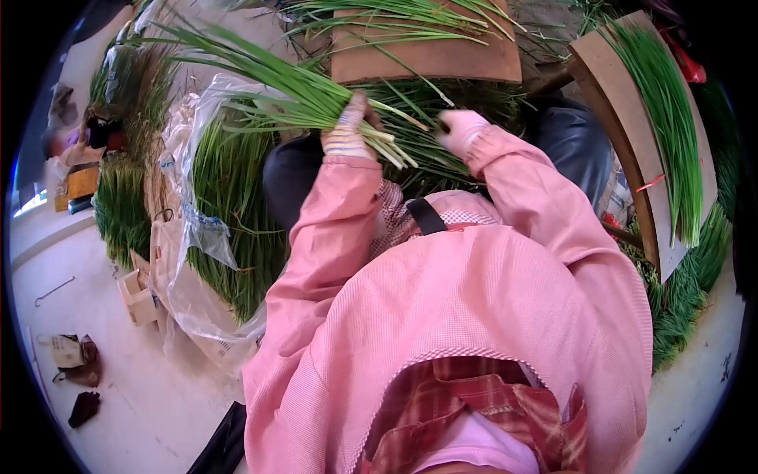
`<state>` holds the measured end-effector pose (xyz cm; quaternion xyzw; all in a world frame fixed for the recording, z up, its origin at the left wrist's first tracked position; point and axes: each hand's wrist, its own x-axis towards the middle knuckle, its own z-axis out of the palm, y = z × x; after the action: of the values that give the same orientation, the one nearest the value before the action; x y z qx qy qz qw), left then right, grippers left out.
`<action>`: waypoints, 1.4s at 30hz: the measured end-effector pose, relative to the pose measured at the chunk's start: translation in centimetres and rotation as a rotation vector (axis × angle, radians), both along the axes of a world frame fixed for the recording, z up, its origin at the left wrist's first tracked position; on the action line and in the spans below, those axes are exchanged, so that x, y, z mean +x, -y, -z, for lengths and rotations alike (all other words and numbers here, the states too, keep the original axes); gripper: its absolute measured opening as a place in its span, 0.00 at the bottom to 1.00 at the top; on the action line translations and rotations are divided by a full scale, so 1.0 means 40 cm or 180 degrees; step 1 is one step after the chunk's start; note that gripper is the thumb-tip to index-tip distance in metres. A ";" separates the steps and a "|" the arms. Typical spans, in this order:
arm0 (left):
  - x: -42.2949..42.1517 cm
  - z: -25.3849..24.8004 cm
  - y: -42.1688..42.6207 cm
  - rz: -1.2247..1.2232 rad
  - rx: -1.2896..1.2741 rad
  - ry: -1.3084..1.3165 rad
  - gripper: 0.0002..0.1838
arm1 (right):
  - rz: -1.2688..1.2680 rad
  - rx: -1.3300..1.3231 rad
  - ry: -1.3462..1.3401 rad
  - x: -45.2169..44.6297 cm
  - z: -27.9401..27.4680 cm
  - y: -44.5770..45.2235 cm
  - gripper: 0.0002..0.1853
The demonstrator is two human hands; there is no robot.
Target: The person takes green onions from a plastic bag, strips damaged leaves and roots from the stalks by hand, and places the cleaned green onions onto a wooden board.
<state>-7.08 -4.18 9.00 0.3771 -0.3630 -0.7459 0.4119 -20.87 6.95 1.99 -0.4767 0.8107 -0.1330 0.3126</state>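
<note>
1. Head view, clock dial centred on the frame. Left hand, near 12 o'clock: closed around a bunch of green stalks. Leaves fan toward 10 from the grip; pale ends point toward 4.

2. Right hand, at 1 o'clock: fingers curled in, just beside the pale ends. Cannot tell whether a stalk is pinched.

3. Step in hand, judged: working through the held bunch, left hand gripping, right hand at the cut ends. The next move seems to call for a steady left grip and a fine right-hand pinch on single stalks.

4. Stock nearby: loose greens below the hands; a wooden board at 12, with stalks across it; a curved board at 2, bearing a green bundle beside a red tie; a clear plastic bag around 9.

5. Limits: right fingertips unresolved; sleeves and knees cover part of the loose greens; top edge crops the stalks on the wooden board; blurred shape between 9 and 10, unidentified.
</note>
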 end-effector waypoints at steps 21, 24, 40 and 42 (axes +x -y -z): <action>-0.013 -0.052 0.058 0.0163 -0.0384 -0.0814 0.17 | -0.1015 -0.1122 0.0964 0.005 -0.203 -0.041 0.09; 0.036 -0.059 0.161 0.0065 -0.0168 -0.1048 0.18 | -0.0273 -0.1607 -0.0003 -0.161 -0.190 0.014 0.08; 0.018 0.027 0.101 0.0517 0.1009 -0.1029 0.16 | 0.0812 0.0699 -0.0893 -0.426 -0.201 0.390 0.54; 0.014 0.032 0.105 0.0399 0.0915 -0.1076 0.16 | 0.0488 0.0523 -0.0953 -0.347 -0.195 0.427 0.59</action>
<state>-6.52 -8.36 7.71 0.2783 -0.2015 -0.8666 0.3618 -34.76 -10.12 9.79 -0.4009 0.8903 -0.0173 0.2153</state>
